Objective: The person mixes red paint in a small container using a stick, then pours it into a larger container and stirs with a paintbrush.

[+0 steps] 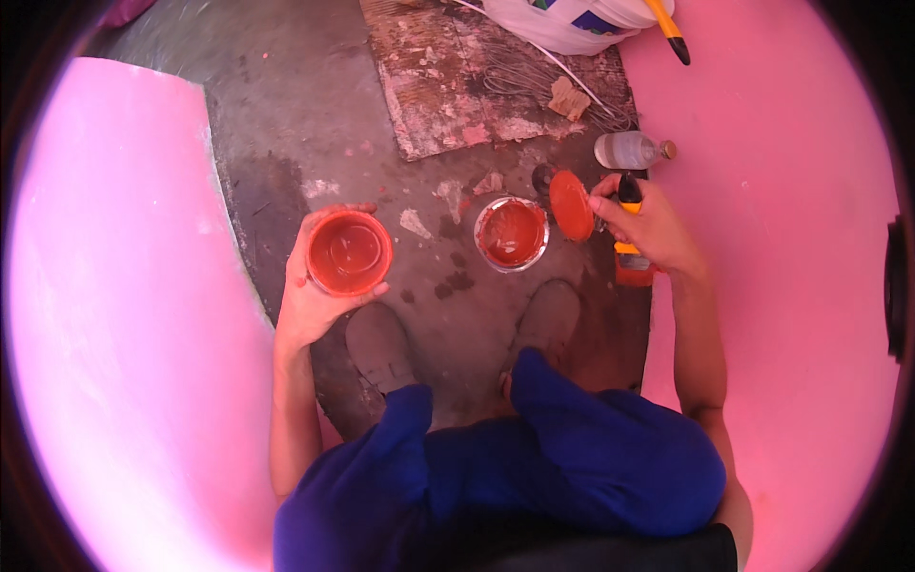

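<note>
My left hand [311,310] is wrapped round a round red-orange tub [351,253] with its open mouth facing up and red paint inside. On the floor between my hands stands an open metal can [515,234], its inside coated with red paint. Just right of that can, my right hand [643,224] pinches a round lid [572,206] by its edge, tilted, with a red paint-covered face showing. A paintbrush [626,250] with a yellow and black handle and red bristles passes by the fingers of that hand; whether they grip it too, I cannot tell.
A clear bottle [629,150] lies beyond my right hand. Farther off, a paint-stained board [434,86] bears wire [534,76] and a white bucket [591,24] in a plastic bag. A second yellow-black handle [670,33] is beside the bucket. Pink surfaces [782,286] flank me.
</note>
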{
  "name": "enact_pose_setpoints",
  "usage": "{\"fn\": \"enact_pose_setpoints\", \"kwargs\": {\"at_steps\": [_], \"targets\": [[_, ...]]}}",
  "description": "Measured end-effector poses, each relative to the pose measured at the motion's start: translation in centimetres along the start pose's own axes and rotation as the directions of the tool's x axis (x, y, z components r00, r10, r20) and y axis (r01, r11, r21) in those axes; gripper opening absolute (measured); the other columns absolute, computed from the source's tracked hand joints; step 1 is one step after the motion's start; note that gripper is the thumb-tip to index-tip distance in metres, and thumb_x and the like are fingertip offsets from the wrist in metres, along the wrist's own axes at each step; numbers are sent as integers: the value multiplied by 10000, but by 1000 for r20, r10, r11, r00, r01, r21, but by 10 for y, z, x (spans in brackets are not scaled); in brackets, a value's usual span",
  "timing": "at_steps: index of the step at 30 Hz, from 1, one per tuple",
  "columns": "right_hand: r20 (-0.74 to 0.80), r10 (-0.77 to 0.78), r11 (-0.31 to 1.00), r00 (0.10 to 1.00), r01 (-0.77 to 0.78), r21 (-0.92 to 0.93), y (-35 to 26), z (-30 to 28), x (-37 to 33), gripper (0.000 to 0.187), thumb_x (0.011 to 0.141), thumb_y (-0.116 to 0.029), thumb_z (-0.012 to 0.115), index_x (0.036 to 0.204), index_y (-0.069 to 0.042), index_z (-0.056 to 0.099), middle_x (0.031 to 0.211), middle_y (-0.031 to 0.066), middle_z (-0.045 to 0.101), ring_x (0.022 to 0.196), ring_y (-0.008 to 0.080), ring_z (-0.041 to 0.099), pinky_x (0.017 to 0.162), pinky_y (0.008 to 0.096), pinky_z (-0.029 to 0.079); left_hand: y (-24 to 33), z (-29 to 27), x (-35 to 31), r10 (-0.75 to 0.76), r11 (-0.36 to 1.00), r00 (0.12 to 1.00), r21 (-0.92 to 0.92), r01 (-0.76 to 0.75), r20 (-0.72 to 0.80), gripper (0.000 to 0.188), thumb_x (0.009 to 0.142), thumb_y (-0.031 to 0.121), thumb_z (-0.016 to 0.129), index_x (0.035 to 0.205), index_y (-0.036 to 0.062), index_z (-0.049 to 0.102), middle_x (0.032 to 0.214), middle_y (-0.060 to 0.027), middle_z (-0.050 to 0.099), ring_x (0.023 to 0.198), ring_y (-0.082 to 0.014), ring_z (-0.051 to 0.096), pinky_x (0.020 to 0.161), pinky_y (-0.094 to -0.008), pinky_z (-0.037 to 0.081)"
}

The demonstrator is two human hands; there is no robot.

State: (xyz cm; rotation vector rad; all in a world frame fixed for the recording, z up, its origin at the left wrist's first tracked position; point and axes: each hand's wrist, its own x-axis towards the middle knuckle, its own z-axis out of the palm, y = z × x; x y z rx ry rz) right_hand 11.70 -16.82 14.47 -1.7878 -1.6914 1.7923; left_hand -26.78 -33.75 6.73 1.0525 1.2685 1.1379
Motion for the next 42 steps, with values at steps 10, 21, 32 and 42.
{"fn": "enact_pose_setpoints", "kwargs": {"at_steps": [10, 21, 32, 42], "targets": [[5, -52, 996, 999, 51, 77, 34, 24, -10, 198, 1014, -228, 732, 977, -34, 710, 734, -35, 598, 640, 43, 511, 567, 266, 404, 3, 8, -5, 41, 999, 999, -27, -41, 23, 923, 676, 46, 985, 1451, 70, 485, 1483, -159, 579, 1404, -293, 555, 1165, -444, 468], [58, -68, 996, 996, 71, -54, 30, 36, -11, 218, 1000, -230, 740, 954, -18, 716, 730, -14, 629, 682, 47, 560, 605, 277, 448, 8, 9, -12, 36, 999, 999, -16, -36, 1, 927, 667, 53, 990, 1449, 69, 493, 1471, -154, 584, 1404, -289, 554, 1168, -446, 471], [-19, -424, 848, 905, 390, -358, 22, 101, -4, 242, 976, -213, 720, 1082, 4, 738, 996, 193, 719, 947, 370, 714, 843, 428, 545, 6, 15, -9, 49, 999, 998, -7, -49, 32, 919, 673, 49, 983, 1453, 70, 495, 1483, -155, 580, 1401, -291, 554, 1169, -446, 464], [52, -359, 715, 932, 310, -626, 26, 111, -17, 307, 919, -222, 790, 1189, -82, 753, 1214, 151, 693, 1032, 372, 722, 894, 444, 577, 3, 13, -10, 23, 999, 999, 34, -24, 23, 958, 681, 139, 993, 1478, 66, 467, 1493, -172, 579, 1427, -322, 535, 1196, -470, 422]]}}
